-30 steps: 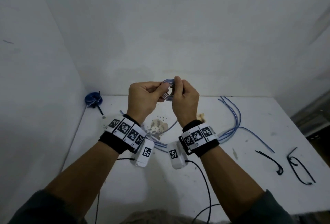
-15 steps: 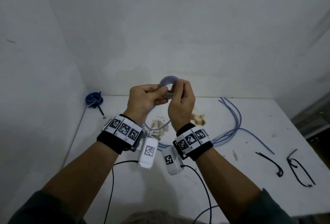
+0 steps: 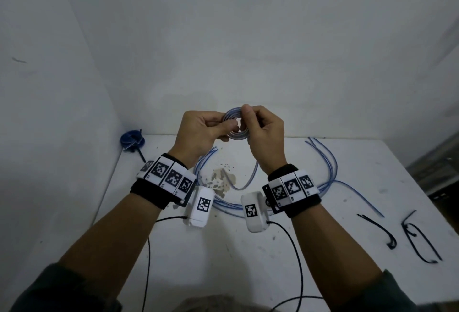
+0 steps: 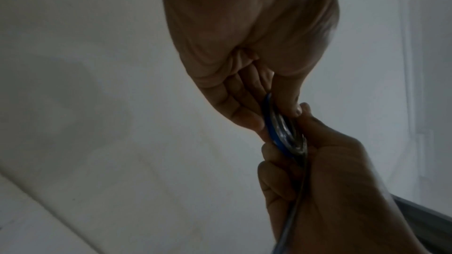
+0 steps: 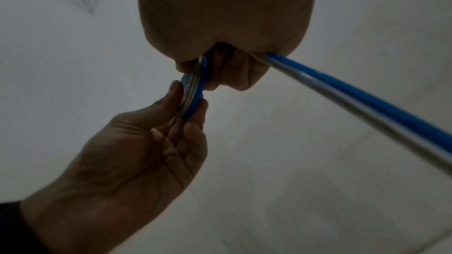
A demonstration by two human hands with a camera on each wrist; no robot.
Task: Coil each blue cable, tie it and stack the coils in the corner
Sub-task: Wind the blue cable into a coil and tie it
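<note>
Both hands hold a small coil of blue cable up in front of the back wall, above the white table. My left hand pinches the coil's left side between thumb and fingers. My right hand pinches its right side, and the cable's loose tail hangs down from it to the table. The wrist views show the same coil edge-on between both hands, the tail running past my right palm. A tied blue coil lies in the far left corner.
Several loose blue cables curve across the table behind my wrists. Black ties lie at the right, near the table's edge. A brown stain marks the table's middle. Walls close the left and the back.
Both hands stayed on the coil and kept winding it. My right thumb has shifted to the coil's top, and the hanging tail has shortened and swung right.
</note>
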